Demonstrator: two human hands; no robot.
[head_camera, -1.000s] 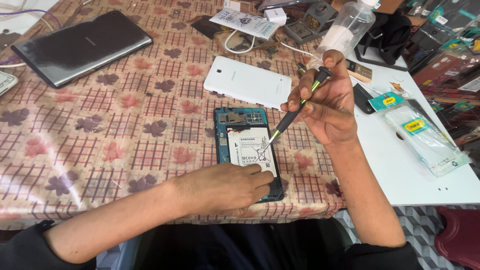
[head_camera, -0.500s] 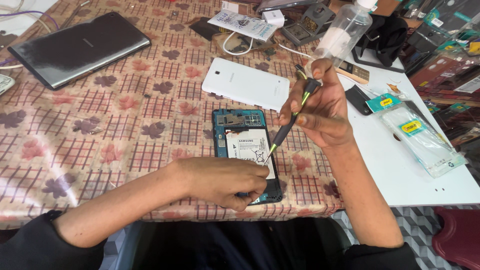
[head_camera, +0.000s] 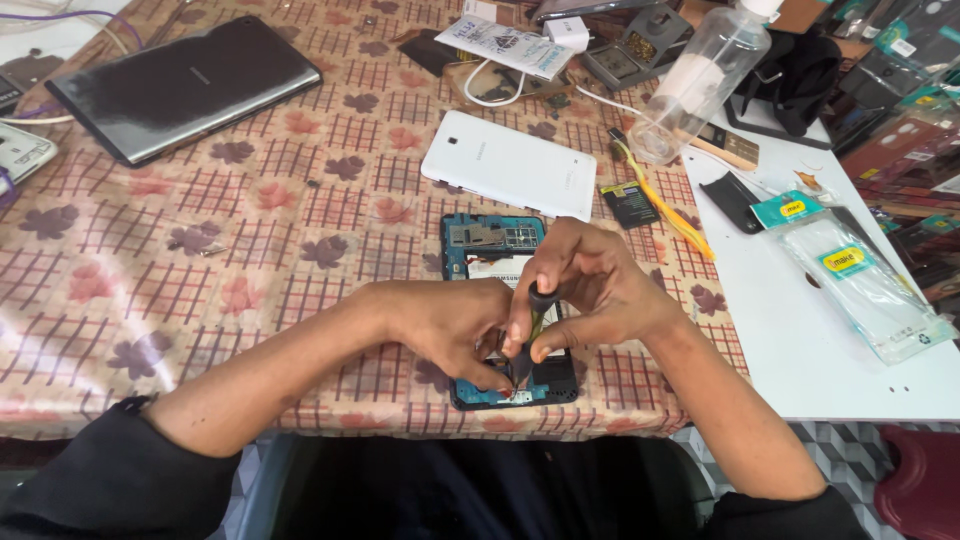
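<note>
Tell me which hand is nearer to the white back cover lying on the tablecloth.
Right. The right hand sits just below the white back cover, pinching a screwdriver over the opened tablet. The left hand lies lower and further left.

Spread over a checked, leaf-patterned tablecloth (head_camera: 200, 250): a white back cover (head_camera: 510, 165) lying flat, a dark closed tablet (head_camera: 190, 85) far left, a clear plastic bottle (head_camera: 700, 85) tipped beside a white board (head_camera: 800, 330) (clear packets (head_camera: 860, 280) with yellow labels on it), a white cable (head_camera: 485, 95) looped near the far edge.
</note>
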